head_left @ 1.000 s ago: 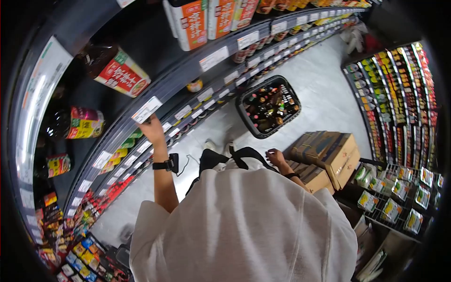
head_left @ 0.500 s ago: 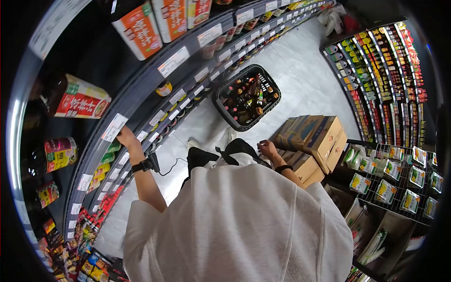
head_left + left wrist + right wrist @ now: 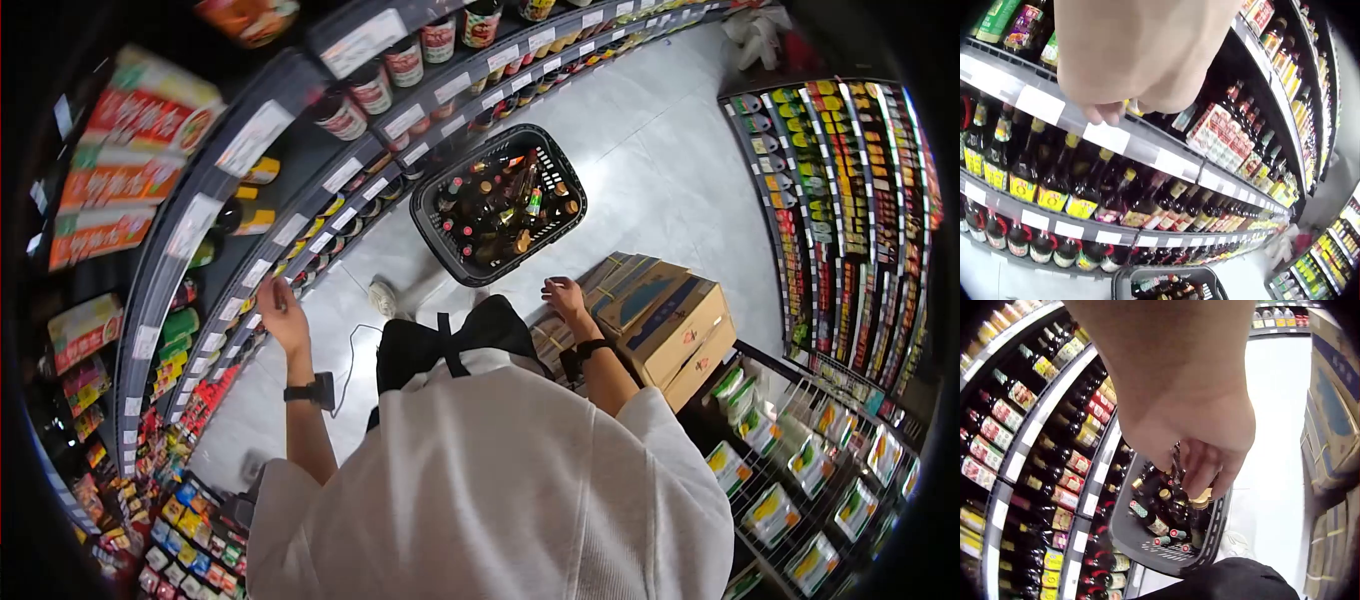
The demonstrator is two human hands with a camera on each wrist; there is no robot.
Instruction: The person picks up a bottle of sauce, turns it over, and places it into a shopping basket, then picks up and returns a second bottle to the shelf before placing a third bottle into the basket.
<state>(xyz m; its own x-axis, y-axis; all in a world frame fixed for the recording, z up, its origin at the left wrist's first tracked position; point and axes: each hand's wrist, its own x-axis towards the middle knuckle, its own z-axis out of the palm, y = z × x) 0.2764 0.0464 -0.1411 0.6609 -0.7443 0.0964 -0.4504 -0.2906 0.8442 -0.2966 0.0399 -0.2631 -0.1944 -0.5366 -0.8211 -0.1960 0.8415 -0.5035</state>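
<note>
My left hand is held beside the shelf edge, its fingers loosely bent and nothing in them. In the left wrist view the same hand hangs in front of a price-label rail with rows of dark bottles below. My right hand hangs loosely curled between the basket and the cardboard boxes, holding nothing. Seen from the right wrist, that hand is over the black basket, which holds several dark bottles. The basket stands on the floor ahead of my feet.
Tied cardboard boxes are stacked at the right. Shelves of bottles and jars run along the left side. A wire rack with packets is at the lower right, and another stocked shelf stands beyond the pale floor.
My left hand has come away from the shelf's price label and lowered slightly. The view has shifted along the shelves, and the basket appears nearer. My right hand still hangs near the boxes.
</note>
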